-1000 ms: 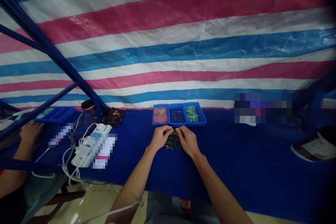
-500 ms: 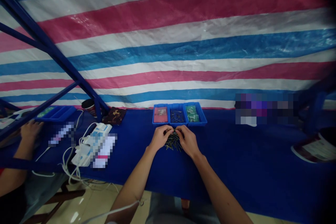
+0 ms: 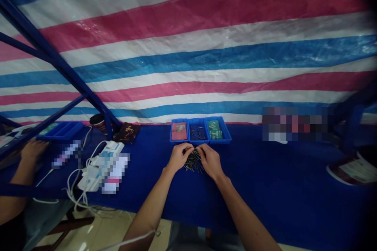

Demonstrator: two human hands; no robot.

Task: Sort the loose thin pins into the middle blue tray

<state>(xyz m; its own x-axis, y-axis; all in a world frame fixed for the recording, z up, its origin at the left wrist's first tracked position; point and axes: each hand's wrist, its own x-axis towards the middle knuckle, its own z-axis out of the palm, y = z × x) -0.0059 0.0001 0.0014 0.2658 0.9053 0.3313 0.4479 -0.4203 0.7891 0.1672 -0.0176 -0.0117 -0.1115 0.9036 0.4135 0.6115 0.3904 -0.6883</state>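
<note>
A small pile of thin, dark and brass-coloured metal sticks (image 3: 193,163), like long screws or nails, lies on the blue table. Over its far edge my left hand (image 3: 179,157) is closed, thumb and forefinger pinched together. Facing it, almost touching, my right hand (image 3: 209,159) pinches in the same way. What sits between the fingertips is too small to make out. Just beyond my hands stand three joined blue bins: the left bin (image 3: 179,139) has a pink card, the middle bin (image 3: 199,141) more thin metal sticks, the right bin (image 3: 225,135) green-and-white packets.
Left of me lie a white power strip (image 3: 101,168) with cables, a dark brown packet (image 3: 127,132) and a dark cup (image 3: 97,120). A co-worker's hand (image 3: 33,149) rests near another blue tray (image 3: 66,130). A round container (image 3: 352,168) stands far right. Striped sheeting (image 3: 188,59) hangs behind.
The view has shifted slightly, so the table and bins sit a little lower in the picture. Both my hands stay pinched close together over the pile.
</note>
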